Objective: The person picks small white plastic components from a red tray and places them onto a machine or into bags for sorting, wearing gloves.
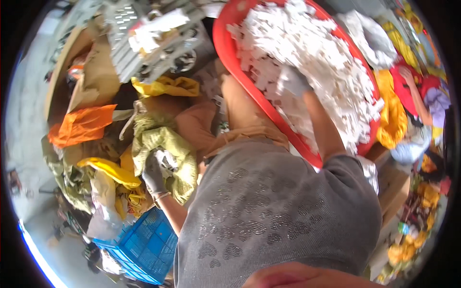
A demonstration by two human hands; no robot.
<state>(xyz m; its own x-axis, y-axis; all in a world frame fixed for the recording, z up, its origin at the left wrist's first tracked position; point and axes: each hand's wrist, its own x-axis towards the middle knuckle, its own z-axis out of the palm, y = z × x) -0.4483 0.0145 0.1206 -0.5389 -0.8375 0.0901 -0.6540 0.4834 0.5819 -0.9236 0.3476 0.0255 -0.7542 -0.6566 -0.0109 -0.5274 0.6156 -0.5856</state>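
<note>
A large red oval tub (257, 96) full of small flat white pieces (293, 36) stands at the far right. My right hand (294, 81), in a grey glove, reaches over the heap with its fingers curled down on white pieces; its fingertips are blurred. At the left, a yellow-green woven sack (163, 137) stands with its mouth open and white pieces showing inside. My left hand (152, 176), also in a grey glove, is closed on the near left side of the sack's rim.
A blue plastic crate (144, 245) sits at the near left. Orange cloth (84, 125), yellow bags and cardboard (98, 72) lie left of the sack. A grey slatted crate (158, 43) stands at the far left. Beyond the tub lie a white sack (370, 41) and a person in red (408, 91).
</note>
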